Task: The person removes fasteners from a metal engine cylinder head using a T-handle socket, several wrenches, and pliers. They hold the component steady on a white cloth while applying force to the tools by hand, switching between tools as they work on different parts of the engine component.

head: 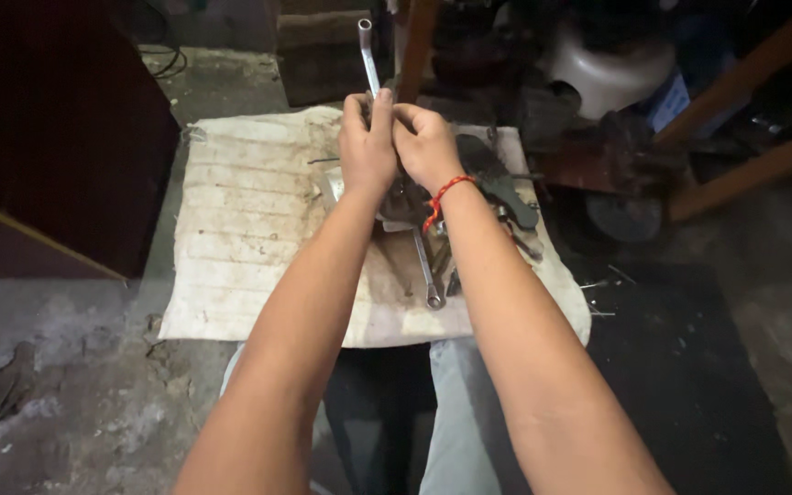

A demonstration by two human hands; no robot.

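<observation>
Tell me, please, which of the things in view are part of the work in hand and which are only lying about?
In hand:
- left hand and right hand, both closed on the metal socket wrench
- metal part beneath them, mostly hidden

Lying about:
- ring spanner on the dirty cloth
- black part
- white plastic container
- orange bars

Slim silver wrench (pixel 368 57), upright, ring end up, above dirty cloth (pixel 240 229)

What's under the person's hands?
Under the left hand and right hand lie a wrench and dark metal parts on a dirty white cloth. The hands cover what they grip below the metal tube.
</observation>
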